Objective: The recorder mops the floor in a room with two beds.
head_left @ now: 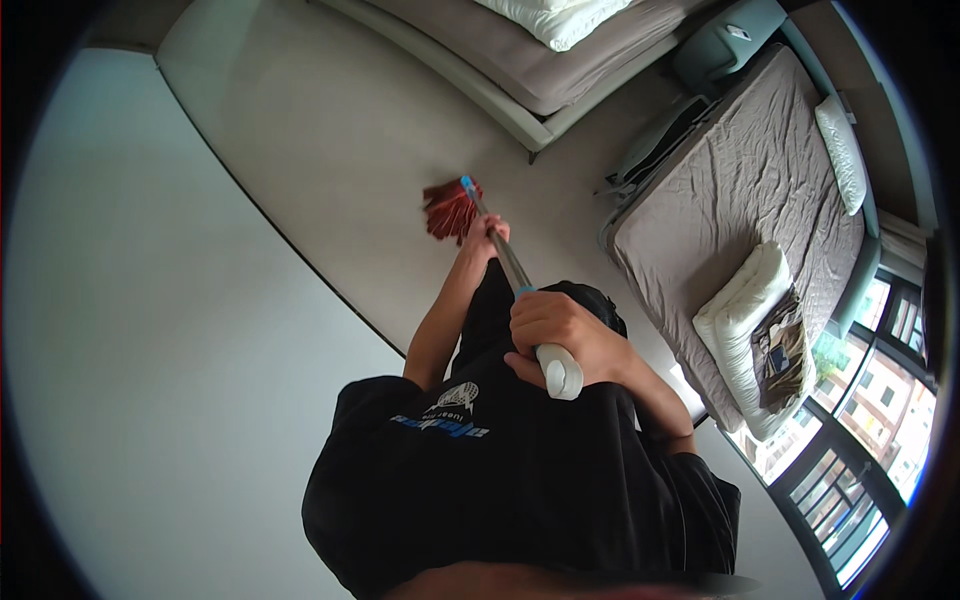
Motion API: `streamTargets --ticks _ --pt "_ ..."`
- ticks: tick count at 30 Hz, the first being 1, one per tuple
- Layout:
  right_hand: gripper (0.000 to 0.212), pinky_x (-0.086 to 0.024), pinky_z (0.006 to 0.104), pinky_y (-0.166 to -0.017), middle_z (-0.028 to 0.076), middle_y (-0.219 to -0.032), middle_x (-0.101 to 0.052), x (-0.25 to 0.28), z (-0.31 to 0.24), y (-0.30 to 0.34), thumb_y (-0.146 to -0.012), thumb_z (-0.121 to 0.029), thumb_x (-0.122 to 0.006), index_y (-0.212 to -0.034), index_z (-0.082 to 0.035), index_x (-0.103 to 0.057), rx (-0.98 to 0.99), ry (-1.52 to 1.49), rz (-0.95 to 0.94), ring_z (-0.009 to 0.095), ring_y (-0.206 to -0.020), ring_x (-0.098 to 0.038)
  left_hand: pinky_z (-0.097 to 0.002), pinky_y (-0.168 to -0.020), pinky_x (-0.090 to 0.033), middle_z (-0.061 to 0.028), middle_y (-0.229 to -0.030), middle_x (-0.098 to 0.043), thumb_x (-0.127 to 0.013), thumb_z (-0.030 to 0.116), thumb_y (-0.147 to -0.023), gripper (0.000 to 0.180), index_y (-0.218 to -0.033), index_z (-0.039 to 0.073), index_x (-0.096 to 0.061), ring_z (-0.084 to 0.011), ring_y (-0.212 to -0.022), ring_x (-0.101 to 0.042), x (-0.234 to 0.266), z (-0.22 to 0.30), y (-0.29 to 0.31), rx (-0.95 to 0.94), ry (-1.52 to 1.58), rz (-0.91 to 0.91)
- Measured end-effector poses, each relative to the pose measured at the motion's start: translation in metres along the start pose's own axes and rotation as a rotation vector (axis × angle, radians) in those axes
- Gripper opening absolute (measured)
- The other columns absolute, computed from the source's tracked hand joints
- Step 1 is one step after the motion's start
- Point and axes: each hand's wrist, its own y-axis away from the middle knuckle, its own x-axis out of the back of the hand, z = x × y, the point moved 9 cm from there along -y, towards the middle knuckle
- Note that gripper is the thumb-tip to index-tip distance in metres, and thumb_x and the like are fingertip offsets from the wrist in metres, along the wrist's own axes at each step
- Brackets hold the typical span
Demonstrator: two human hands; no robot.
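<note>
A mop runs from near my chest down to the floor, with a metal handle [511,264] and a white end grip [562,374]. Its red strands [449,211] rest on the floor below a blue connector and look slightly smeared. Lower on the handle, my left hand [486,238] is wrapped around the metal pole. Higher up, my right hand [562,328] closes around the top part just below the white end, and its fingers cover some of the grip.
A low bed [490,82] with a short leg stands ahead. To the right is another bed [690,225] with pillows, a folded quilt [745,295] and clothing. Between them are a grey bedside cabinet [705,60] and a dark flat object [655,145]. A white wall [170,330] runs along the left.
</note>
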Motion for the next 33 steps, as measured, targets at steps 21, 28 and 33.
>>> streamTargets --ticks 21,28,33 --pt "0.024 -0.04 0.0393 -0.055 0.008 -0.064 -0.054 0.034 0.08 -0.235 -0.075 -0.01 -0.076 -0.067 -0.003 -0.054 0.256 -0.134 -0.238 0.028 -0.059 -0.052 -0.0281 -0.051 -0.046 0.0001 -0.055 -0.04 -0.055 0.0 -0.081 0.025 -0.063 0.007 -0.04 -0.0135 -0.051 -0.045 -0.144 0.175 0.073 -0.157 0.147 -0.023" --pt "0.019 -0.047 0.0324 -0.062 0.008 -0.071 -0.061 0.032 0.17 -0.347 -0.079 -0.005 -0.072 -0.071 -0.001 -0.055 0.017 -0.345 -0.43 0.019 -0.068 -0.06 -0.025 -0.065 -0.052 -0.0035 -0.072 -0.055 -0.05 0.01 -0.079 0.004 -0.076 0.009 -0.05 -0.0147 -0.067 -0.057 -0.07 0.365 0.147 -0.681 -0.413 0.146" --pt "0.016 -0.046 0.0283 -0.067 0.003 -0.074 -0.063 0.014 0.219 -0.41 -0.085 -0.007 -0.068 -0.075 0.0 -0.059 -0.029 -0.563 -0.409 0.01 -0.072 -0.056 -0.0254 -0.063 -0.052 -0.0018 -0.07 -0.049 -0.051 0.008 -0.079 0.008 -0.073 0.009 -0.044 -0.0138 -0.063 -0.053 -0.034 0.461 0.179 -0.706 -0.16 0.269"
